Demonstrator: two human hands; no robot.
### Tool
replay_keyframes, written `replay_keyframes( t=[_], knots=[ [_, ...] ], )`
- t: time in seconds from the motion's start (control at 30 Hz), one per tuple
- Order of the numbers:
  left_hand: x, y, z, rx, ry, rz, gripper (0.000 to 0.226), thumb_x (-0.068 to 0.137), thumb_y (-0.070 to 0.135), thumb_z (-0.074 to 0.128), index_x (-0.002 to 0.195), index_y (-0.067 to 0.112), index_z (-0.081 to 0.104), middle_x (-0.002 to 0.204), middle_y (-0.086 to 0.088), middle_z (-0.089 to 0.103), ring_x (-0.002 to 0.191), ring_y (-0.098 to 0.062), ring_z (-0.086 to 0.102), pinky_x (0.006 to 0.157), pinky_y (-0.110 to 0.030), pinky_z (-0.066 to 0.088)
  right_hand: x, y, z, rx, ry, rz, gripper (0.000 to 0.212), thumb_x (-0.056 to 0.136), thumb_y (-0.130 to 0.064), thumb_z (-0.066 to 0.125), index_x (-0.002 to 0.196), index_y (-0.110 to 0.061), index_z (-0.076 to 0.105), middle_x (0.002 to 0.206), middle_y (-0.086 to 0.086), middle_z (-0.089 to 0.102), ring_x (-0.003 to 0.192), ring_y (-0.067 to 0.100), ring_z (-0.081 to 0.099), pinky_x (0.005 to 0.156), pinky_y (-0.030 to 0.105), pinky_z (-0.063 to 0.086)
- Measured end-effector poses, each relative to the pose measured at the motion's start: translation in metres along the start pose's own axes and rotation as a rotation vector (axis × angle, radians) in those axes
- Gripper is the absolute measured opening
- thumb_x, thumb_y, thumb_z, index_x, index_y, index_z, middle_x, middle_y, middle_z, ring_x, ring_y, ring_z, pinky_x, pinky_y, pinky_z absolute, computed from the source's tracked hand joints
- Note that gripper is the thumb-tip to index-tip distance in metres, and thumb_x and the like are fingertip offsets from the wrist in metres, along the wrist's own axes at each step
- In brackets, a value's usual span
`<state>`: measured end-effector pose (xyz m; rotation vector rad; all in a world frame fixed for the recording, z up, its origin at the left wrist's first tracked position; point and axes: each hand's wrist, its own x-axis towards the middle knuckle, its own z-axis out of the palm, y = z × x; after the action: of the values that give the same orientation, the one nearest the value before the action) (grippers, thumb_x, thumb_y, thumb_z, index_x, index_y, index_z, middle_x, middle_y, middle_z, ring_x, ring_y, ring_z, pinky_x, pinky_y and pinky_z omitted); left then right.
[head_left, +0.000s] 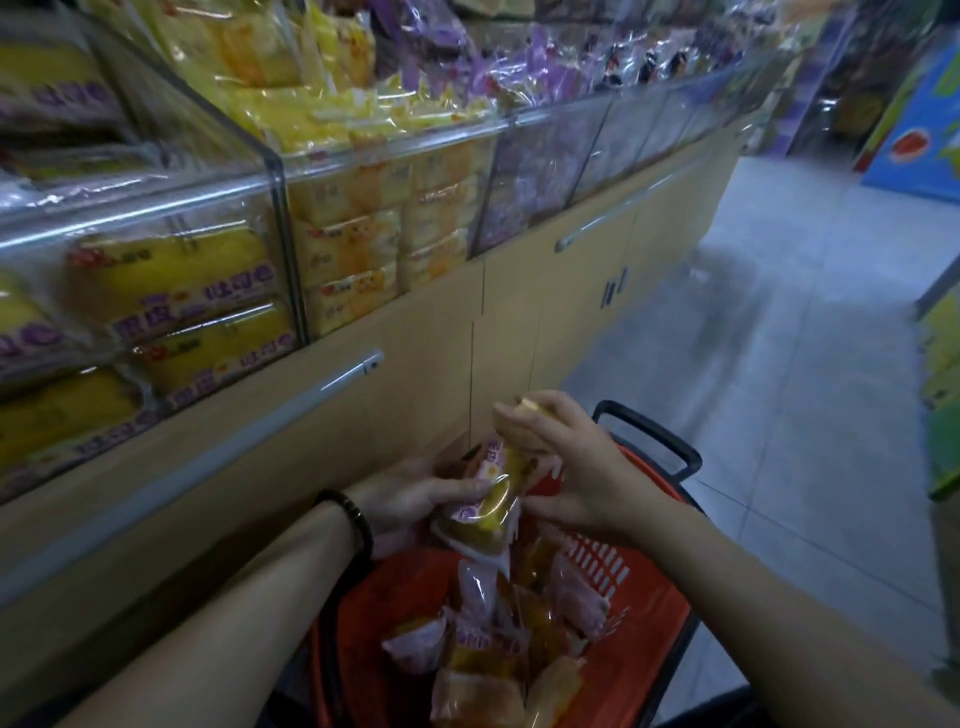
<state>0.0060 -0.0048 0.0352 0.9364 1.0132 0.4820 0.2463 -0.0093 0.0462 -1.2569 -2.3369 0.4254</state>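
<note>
— Where's the yellow packet (493, 499) sitting?
— Between the hands: left hand (415, 499) is gripping its lower end, right hand (576, 467) is curling round its top, orange basket (649, 613) lying just below.

"吐司" is printed in purple on the binned bread packs (171, 291); print on the held pack (493, 501) is blurred.
</note>
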Motion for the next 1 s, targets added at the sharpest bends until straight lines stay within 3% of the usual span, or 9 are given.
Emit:
replay_keyframes(
  t=[0.13, 0.23, 0.37, 0.47, 0.6, 0.7, 0.77, 0.87, 1.0],
  knots=[
    [0.000, 0.006, -0.001, -0.013, 0.061, 0.021, 0.032, 0.095, 0.007, 0.068, 0.127, 0.011, 0.067, 0.122, -0.018, 0.075, 0.105, -0.030, 0.074, 0.091, -0.045, 0.062, 0.000, 0.012, -0.020, 0.156, 0.379, 0.135, 0.071, 0.090, -0.024, 0.080, 0.152, -0.039, 0.047, 0.137, -0.012, 0.056, 0.122, 0.004, 0.056, 0.099, 0.030, 0.055],
    [0.007, 0.006, -0.003, -0.002, 0.169, 0.022, 0.030, 0.095, 0.007, 0.070, 0.125, 0.009, 0.068, 0.116, -0.015, 0.077, 0.109, -0.033, 0.074, 0.097, -0.053, 0.059, -0.001, 0.014, -0.032, 0.447, 0.607, 0.296, 0.070, 0.095, -0.010, 0.074, 0.154, -0.035, 0.047, 0.135, 0.000, 0.066, 0.114, 0.015, 0.068, 0.086, 0.024, 0.060],
    [0.016, 0.006, 0.000, -0.091, 0.306, 0.081, 0.034, 0.094, 0.005, 0.070, 0.127, 0.011, 0.063, 0.120, -0.016, 0.074, 0.111, -0.033, 0.071, 0.080, -0.044, 0.060, 0.000, 0.008, -0.034, 1.096, 0.614, 0.472, 0.085, 0.087, -0.003, 0.078, 0.157, -0.028, 0.038, 0.119, 0.015, 0.074, 0.097, 0.033, 0.077, 0.077, 0.043, 0.065],
    [0.021, 0.007, 0.009, -0.153, 0.325, 0.128, 0.036, 0.097, 0.010, 0.066, 0.133, 0.012, 0.059, 0.120, -0.014, 0.072, 0.100, -0.026, 0.071, 0.062, -0.034, 0.059, 0.005, 0.002, -0.030, 1.332, 0.532, 0.499, 0.066, 0.086, -0.002, 0.076, 0.145, -0.018, 0.052, 0.124, 0.017, 0.070, 0.102, 0.039, 0.076, 0.069, 0.048, 0.066],
    [0.029, 0.008, 0.018, -0.153, 0.286, 0.176, 0.033, 0.103, 0.034, 0.059, 0.131, 0.018, 0.064, 0.119, -0.010, 0.077, 0.110, -0.030, 0.073, 0.087, -0.043, 0.059, 0.011, -0.014, -0.024, 1.267, 0.521, 0.514, 0.046, 0.089, -0.005, 0.076, 0.132, -0.014, 0.061, 0.114, 0.017, 0.074, 0.097, 0.039, 0.077, 0.066, 0.043, 0.067],
    [0.032, 0.008, 0.016, -0.111, 0.393, 0.210, 0.049, 0.094, 0.043, 0.072, 0.136, 0.023, 0.058, 0.117, -0.004, 0.078, 0.103, -0.023, 0.077, 0.074, -0.037, 0.059, 0.015, -0.015, -0.028, 1.204, 0.610, 0.465, 0.043, 0.089, -0.007, 0.077, 0.128, -0.019, 0.064, 0.113, 0.013, 0.076, 0.099, 0.037, 0.076, 0.080, 0.054, 0.064],
    [0.034, 0.008, 0.017, -0.082, 0.394, 0.171, 0.052, 0.091, 0.049, 0.072, 0.134, 0.021, 0.063, 0.114, -0.003, 0.079, 0.100, -0.021, 0.077, 0.074, -0.034, 0.058, 0.015, -0.014, -0.031, 1.174, 0.617, 0.387, 0.039, 0.086, -0.007, 0.078, 0.123, -0.017, 0.069, 0.117, 0.010, 0.075, 0.103, 0.037, 0.074, 0.086, 0.057, 0.062],
    [0.035, 0.013, 0.022, -0.154, 0.348, 0.151, 0.056, 0.092, 0.062, 0.064, 0.125, 0.016, 0.073, 0.112, -0.009, 0.079, 0.105, -0.026, 0.075, 0.089, -0.043, 0.059, 0.015, -0.012, -0.026, 1.037, 0.497, 0.264, 0.025, 0.084, 0.001, 0.079, 0.103, -0.015, 0.080, 0.134, -0.002, 0.068, 0.119, 0.023, 0.068, 0.092, 0.055, 0.061],
    [0.029, 0.018, 0.024, -0.321, 0.222, 0.180, 0.079, 0.087, 0.082, 0.052, 0.134, 0.021, 0.068, 0.130, -0.013, 0.072, 0.124, -0.034, 0.067, 0.114, -0.057, 0.044, 0.014, -0.010, -0.015, 0.804, 0.269, 0.117, 0.037, 0.084, 0.017, 0.071, 0.089, -0.017, 0.084, 0.145, -0.007, 0.057, 0.136, 0.014, 0.054, 0.096, 0.045, 0.060]
  ],
)
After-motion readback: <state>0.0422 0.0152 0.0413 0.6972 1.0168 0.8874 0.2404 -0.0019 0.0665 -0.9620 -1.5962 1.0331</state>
